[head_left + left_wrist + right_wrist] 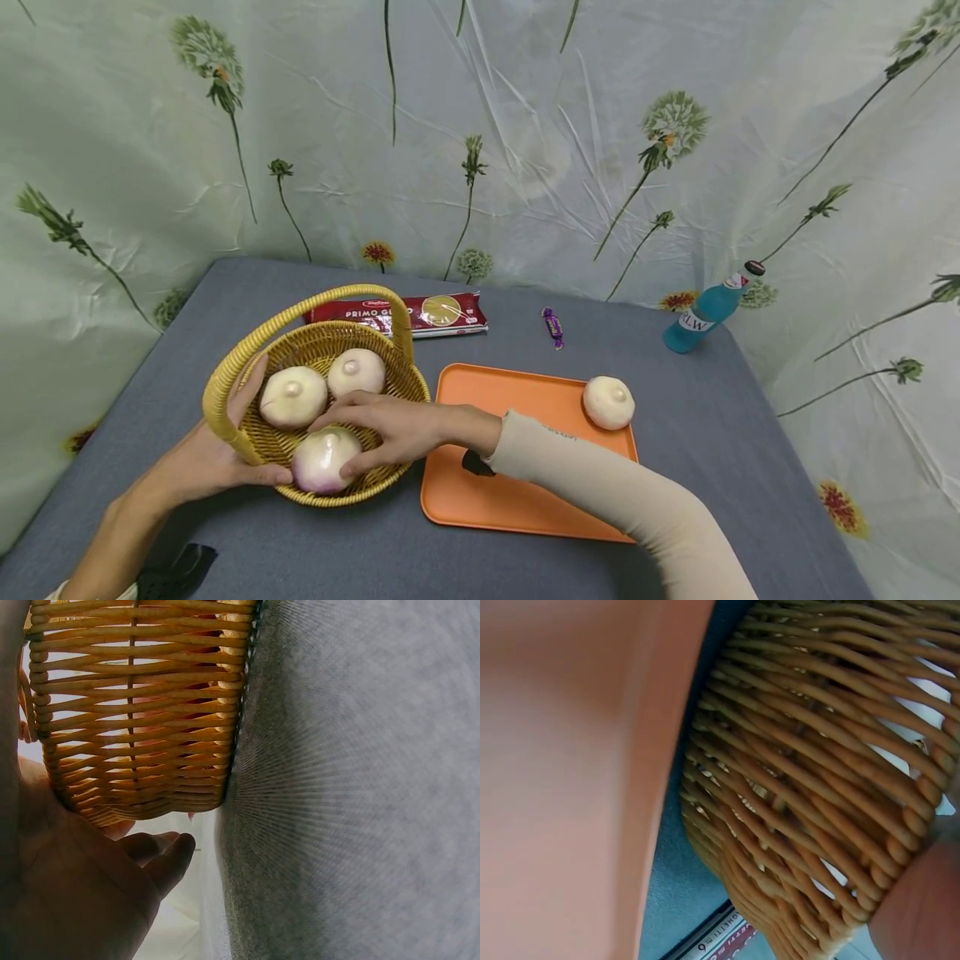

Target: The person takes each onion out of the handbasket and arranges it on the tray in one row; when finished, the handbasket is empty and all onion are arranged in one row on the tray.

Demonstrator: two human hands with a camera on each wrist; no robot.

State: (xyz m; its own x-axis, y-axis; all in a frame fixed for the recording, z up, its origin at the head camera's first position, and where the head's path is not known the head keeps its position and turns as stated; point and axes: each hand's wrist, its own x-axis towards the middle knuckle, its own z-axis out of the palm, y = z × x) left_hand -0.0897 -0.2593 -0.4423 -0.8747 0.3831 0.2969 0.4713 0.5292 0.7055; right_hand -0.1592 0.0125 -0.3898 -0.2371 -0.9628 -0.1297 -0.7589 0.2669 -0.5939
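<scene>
A yellow wicker basket (341, 500) with an arched handle stands on the left of the table, with three white turnips inside. My right hand (393, 425) reaches in from the right and grips the front, purple-tinged turnip (324, 462) between thumb and fingers. Two more lie behind it, a left turnip (293, 397) and a back turnip (357, 372). At the basket's left side, my left hand (206, 458) holds the rim by the handle's base. The left wrist view shows the left palm (82, 885) beside the woven wall. In the right wrist view the fingertips are hidden behind the basket (817, 772).
An orange tray (495, 508) lies right of the basket, with another turnip (608, 402) at its far right corner. Behind are a red spaghetti packet (457, 312) and a purple wrapped candy (552, 327). A blue bottle (701, 317) stands at the back right, near the floral curtain.
</scene>
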